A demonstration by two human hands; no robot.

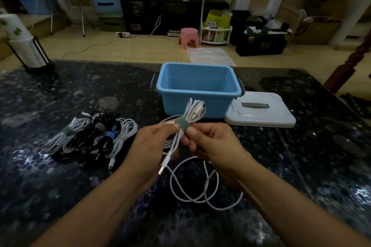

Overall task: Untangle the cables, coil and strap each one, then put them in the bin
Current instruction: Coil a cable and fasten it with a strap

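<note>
Both the left hand (pixel 152 146) and right hand (pixel 210 142) are pinching the light, floppy white cable (pixel 192 112) at its green strap (pixel 181 124), its firmest hold, bin (pixel 200 104) waiting at twelve o'clock.

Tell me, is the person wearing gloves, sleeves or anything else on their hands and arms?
No. Both the left hand and the right hand are bare, without gloves, and I see no rings. Both forearms are uncovered right down to the bottom edge of the picture, with no sleeve, watch or bracelet in sight.
</note>
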